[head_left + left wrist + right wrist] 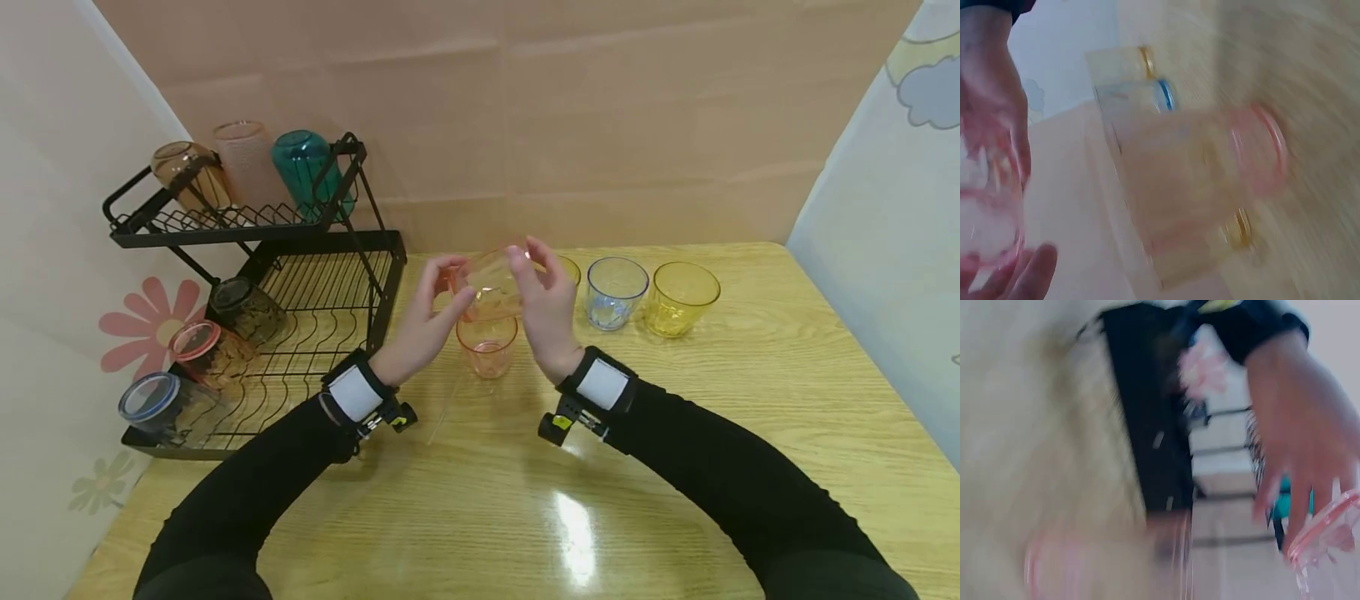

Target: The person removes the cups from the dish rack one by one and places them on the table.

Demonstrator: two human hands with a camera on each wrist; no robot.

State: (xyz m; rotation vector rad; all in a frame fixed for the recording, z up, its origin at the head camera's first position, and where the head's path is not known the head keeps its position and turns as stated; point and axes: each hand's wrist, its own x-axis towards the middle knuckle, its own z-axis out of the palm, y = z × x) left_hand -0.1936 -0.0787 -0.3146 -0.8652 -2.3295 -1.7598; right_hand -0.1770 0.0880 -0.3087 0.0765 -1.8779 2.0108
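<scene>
A clear pink drinking glass (489,287) is lifted between both hands, tipped on its side. My left hand (422,325) grips its left end with the thumb along the near side. On the right end, my right hand (547,312) holds it with curled fingers and thumb. Just below and overlapped by it in the head view, a second pink glass (489,357) stands upright on the table. The held glass (991,219) shows at the left edge of the left wrist view; its pink rim (1325,528) appears in the right wrist view, blurred.
A two-tier black rack (390,283) stands on the left, with upturned glasses on top, including a teal glass (303,167), and several tilted glasses below. Right of my hands stand a blue-rimmed glass (615,292) and a yellow glass (681,298); another yellow rim (572,271) is partly hidden.
</scene>
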